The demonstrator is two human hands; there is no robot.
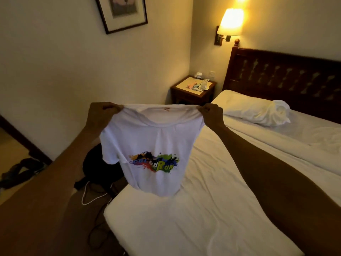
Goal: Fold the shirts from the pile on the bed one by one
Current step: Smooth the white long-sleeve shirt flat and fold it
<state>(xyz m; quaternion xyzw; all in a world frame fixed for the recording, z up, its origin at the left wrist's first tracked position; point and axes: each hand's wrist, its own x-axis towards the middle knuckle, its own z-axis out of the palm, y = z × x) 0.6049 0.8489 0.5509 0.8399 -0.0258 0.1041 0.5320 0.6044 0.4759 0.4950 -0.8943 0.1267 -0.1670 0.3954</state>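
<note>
A white T-shirt (151,137) with a colourful splash print hangs in the air in front of me, its hem just above the bed's corner. My left hand (100,112) pinches its left shoulder and my right hand (211,112) pinches its right shoulder, both arms stretched out. The collar sags between the two hands. The bed (212,191) with its white sheet lies below and to the right. No pile of shirts is in view.
A white pillow (258,111) lies by the dark wooden headboard (284,76). A nightstand (193,91) with small items stands in the corner under a lit wall lamp (231,23). On the floor at left are a dark round object (94,163), cables and dark clothes (20,170).
</note>
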